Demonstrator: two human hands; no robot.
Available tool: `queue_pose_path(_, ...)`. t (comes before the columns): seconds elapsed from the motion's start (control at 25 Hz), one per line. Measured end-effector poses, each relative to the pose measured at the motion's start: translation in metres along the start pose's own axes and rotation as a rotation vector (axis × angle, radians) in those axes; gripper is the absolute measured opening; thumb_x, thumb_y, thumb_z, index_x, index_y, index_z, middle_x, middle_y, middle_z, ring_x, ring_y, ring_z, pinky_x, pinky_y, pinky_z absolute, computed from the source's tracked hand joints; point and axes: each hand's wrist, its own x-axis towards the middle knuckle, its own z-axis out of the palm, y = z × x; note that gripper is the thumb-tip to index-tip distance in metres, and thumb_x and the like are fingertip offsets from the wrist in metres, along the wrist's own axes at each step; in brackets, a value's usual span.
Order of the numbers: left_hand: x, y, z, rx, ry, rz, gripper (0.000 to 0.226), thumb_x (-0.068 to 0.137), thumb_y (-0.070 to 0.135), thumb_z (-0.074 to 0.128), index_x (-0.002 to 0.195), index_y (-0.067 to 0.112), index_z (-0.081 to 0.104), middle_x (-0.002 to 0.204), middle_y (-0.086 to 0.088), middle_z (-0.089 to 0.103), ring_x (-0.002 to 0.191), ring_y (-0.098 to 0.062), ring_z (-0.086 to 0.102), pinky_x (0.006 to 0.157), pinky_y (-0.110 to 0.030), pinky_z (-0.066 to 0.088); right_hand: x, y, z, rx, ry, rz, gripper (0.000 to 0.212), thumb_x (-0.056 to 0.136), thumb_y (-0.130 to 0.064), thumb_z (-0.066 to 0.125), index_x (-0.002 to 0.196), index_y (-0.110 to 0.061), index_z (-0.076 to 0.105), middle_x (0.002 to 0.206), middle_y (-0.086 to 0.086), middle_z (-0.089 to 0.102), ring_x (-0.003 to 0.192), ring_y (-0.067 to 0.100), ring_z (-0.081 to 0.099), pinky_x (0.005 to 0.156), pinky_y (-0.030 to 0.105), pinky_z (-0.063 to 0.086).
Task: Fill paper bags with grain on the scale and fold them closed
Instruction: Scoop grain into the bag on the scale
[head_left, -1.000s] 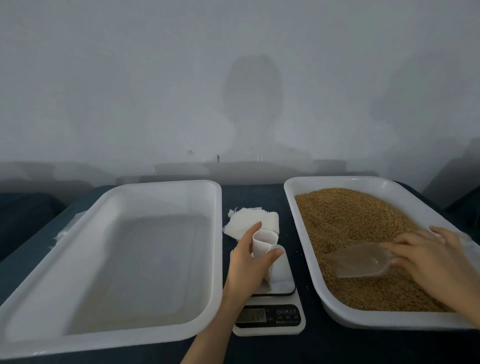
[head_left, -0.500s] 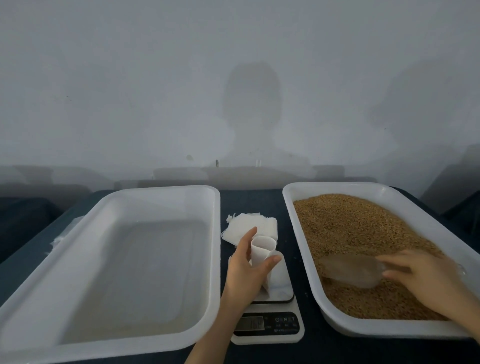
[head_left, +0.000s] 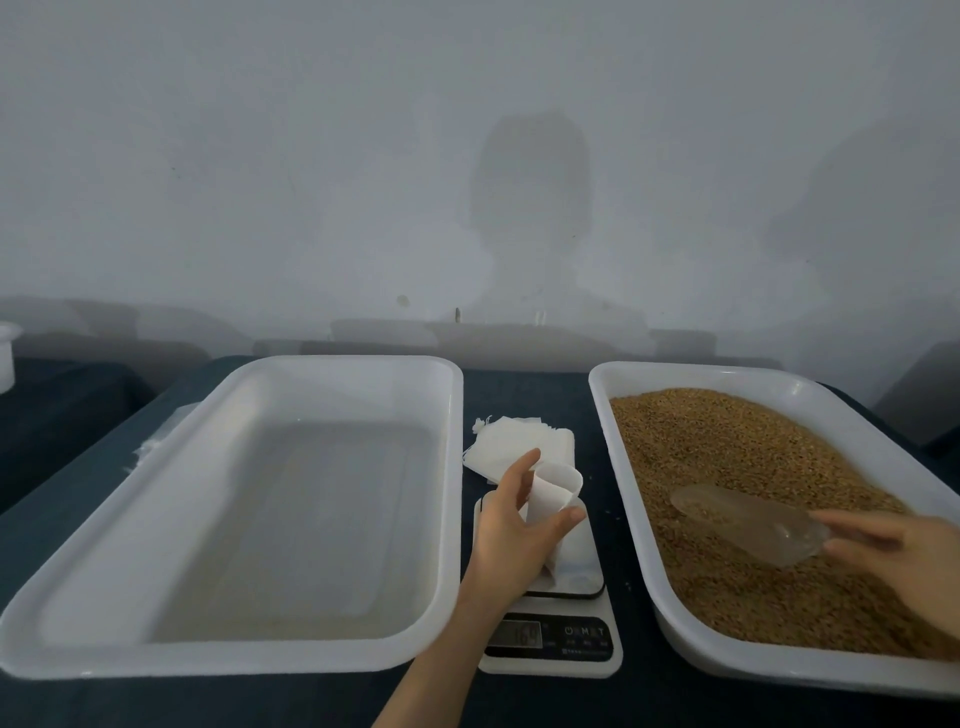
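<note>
The paper bag (head_left: 553, 493) is white and thin, its mouth pulled open into a soft oval. It stands on the plate of the scale (head_left: 563, 605), between two white trays on the dark tabletop (head_left: 524, 395). The scale's display and button marks are too blurred to read. The left hand (head_left: 511, 535) grasps the bag, thumb and fingers curled round its sides. The right hand (head_left: 893, 556), blurred, holds a clear scoop (head_left: 748, 519) by its rear end, low on the brown grain (head_left: 727, 457) in the right tray (head_left: 701, 375).
</note>
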Motion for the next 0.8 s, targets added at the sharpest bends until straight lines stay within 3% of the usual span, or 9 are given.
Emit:
queue_pose_path(0.16, 0.0, -0.001, 0.0, 0.024, -0.003, -0.008, 0.067, 0.081, 0.037, 0.074, 0.138, 0.038, 0.038, 0.139, 0.01, 0.048, 0.129, -0.01, 0.044, 0.109, -0.037, 0.039, -0.004, -0.016, -0.009, 0.046, 0.016, -0.022, 0.044, 0.051, -0.07, 0.055, 0.095, -0.067, 0.059, 0.105, -0.016, 0.067, 0.098, 0.017, 0.061, 0.091, 0.053, 0.047)
queue_pose_path(0.32, 0.0, 0.001, 0.001, 0.039, 0.0, 0.003, 0.063, 0.081, 0.036, 0.073, 0.136, 0.036, 0.042, 0.135, 0.009, 0.053, 0.125, -0.013, 0.048, 0.107, -0.038, 0.041, -0.027, -0.1, -0.031, 0.076, 0.043, -0.11, 0.031, 0.059, -0.057, 0.059, 0.088, -0.067, 0.06, 0.091, -0.028, 0.064, 0.086, 0.005, 0.061, 0.086, 0.041, 0.049)
queue_pose_path(0.4, 0.001, 0.001, 0.001, 0.042, -0.005, 0.011, 0.062, 0.081, 0.037, 0.073, 0.134, 0.038, 0.042, 0.136, 0.01, 0.052, 0.126, -0.013, 0.047, 0.108, -0.037, 0.04, -0.028, -0.132, -0.036, 0.092, 0.009, -0.178, 0.026, 0.066, -0.047, 0.063, 0.089, -0.06, 0.063, 0.09, -0.026, 0.064, 0.081, -0.003, 0.06, 0.081, 0.031, 0.051)
queue_pose_path(0.48, 0.001, 0.0, 0.001, 0.031, -0.009, 0.016, 0.062, 0.081, 0.038, 0.073, 0.134, 0.04, 0.042, 0.137, 0.01, 0.051, 0.128, -0.014, 0.046, 0.109, -0.038, 0.039, -0.021, -0.151, -0.037, 0.044, -0.011, -0.253, 0.026, 0.073, -0.033, 0.067, 0.093, -0.051, 0.063, 0.09, -0.023, 0.067, 0.069, -0.009, 0.059, 0.065, 0.011, 0.046)
queue_pose_path(0.52, 0.001, 0.0, 0.001, 0.028, -0.01, 0.015, 0.062, 0.081, 0.038, 0.073, 0.134, 0.04, 0.041, 0.138, 0.01, 0.051, 0.129, -0.014, 0.046, 0.109, -0.039, 0.039, -0.016, -0.158, -0.037, 0.01, -0.016, -0.288, 0.027, 0.075, -0.029, 0.068, 0.094, -0.048, 0.063, 0.09, -0.022, 0.067, 0.071, -0.01, 0.059, 0.061, 0.009, 0.043)
queue_pose_path(0.64, 0.002, -0.001, 0.0, 0.021, -0.012, 0.015, 0.063, 0.08, 0.038, 0.074, 0.134, 0.041, 0.041, 0.138, 0.01, 0.05, 0.129, -0.014, 0.045, 0.11, -0.039, 0.038, -0.005, -0.176, -0.034, -0.078, -0.041, -0.376, 0.027, 0.075, -0.031, 0.068, 0.096, -0.048, 0.063, 0.09, -0.024, 0.066, 0.084, -0.009, 0.059, 0.075, 0.016, 0.047)
queue_pose_path(0.72, 0.002, -0.001, -0.001, 0.012, -0.016, 0.021, 0.063, 0.08, 0.038, 0.074, 0.134, 0.04, 0.042, 0.138, 0.011, 0.05, 0.129, -0.013, 0.045, 0.11, -0.038, 0.038, 0.004, -0.185, -0.031, -0.149, -0.042, -0.423, 0.027, 0.074, -0.035, 0.069, 0.097, -0.049, 0.062, 0.089, -0.029, 0.064, 0.086, -0.008, 0.058, 0.09, 0.033, 0.049)
queue_pose_path(0.8, 0.002, -0.002, -0.001, 0.009, -0.02, 0.027, 0.065, 0.079, 0.038, 0.074, 0.136, 0.037, 0.042, 0.138, 0.012, 0.049, 0.128, -0.01, 0.045, 0.109, -0.035, 0.038, 0.011, -0.193, -0.028, -0.223, -0.03, -0.473, 0.028, 0.075, -0.038, 0.07, 0.098, -0.052, 0.062, 0.088, -0.034, 0.06, 0.094, -0.003, 0.057, 0.102, 0.045, 0.039)
